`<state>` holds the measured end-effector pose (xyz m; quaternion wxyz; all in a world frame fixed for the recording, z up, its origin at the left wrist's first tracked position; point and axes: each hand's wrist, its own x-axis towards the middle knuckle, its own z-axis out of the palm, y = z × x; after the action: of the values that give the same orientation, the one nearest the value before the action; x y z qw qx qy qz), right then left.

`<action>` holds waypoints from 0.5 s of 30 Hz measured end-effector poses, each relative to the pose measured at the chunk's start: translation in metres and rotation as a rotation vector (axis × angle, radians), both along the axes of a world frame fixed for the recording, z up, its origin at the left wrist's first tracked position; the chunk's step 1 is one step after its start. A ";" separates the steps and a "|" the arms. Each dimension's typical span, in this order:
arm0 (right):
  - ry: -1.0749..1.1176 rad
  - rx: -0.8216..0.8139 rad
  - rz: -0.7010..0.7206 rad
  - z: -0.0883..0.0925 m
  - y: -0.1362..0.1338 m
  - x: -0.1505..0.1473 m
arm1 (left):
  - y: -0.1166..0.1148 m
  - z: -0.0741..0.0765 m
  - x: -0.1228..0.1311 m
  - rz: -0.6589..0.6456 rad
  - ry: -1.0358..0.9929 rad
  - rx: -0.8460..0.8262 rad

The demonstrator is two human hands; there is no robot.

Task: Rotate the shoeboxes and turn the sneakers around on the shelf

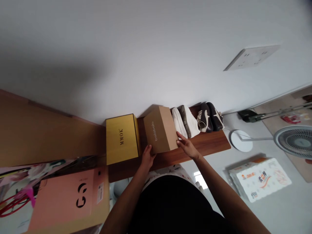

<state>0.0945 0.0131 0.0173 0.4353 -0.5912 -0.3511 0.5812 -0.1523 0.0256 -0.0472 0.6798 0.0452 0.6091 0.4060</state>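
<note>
**Both hands on kraft box (pixel 159 130)**

Box is on the wooden shelf (pixel 204 144), in line between yellow box (pixel 121 139) and white sneakers (pixel 185 122); dark sneakers (pixel 209 117) sit beyond. Row looks filled, box not released. Left hand (pixel 147 158): fingers curled on its near corner. Right hand (pixel 186 146): fingers spread on its right edge.

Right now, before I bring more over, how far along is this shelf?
Already on the wooden shelf: the yellow MMOK box, white sneakers and dark sneakers. In hand: the kraft balabala box, held between the left hand and right hand. Possibly left: the peach box off the shelf, though I can't tell whether it belongs there.
</note>
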 end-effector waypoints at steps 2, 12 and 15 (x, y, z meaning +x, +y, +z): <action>0.004 -0.016 -0.011 -0.003 0.001 0.002 | -0.005 0.010 -0.006 0.022 0.031 0.020; 0.071 -0.137 0.121 0.004 0.012 -0.003 | -0.003 0.044 -0.009 0.024 0.205 0.099; 0.045 -0.206 0.123 0.000 0.018 -0.008 | 0.000 0.039 -0.009 0.022 0.241 0.117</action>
<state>0.0869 0.0311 0.0169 0.3434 -0.5969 -0.3153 0.6530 -0.1613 0.0254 -0.0079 0.5933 0.1266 0.6621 0.4400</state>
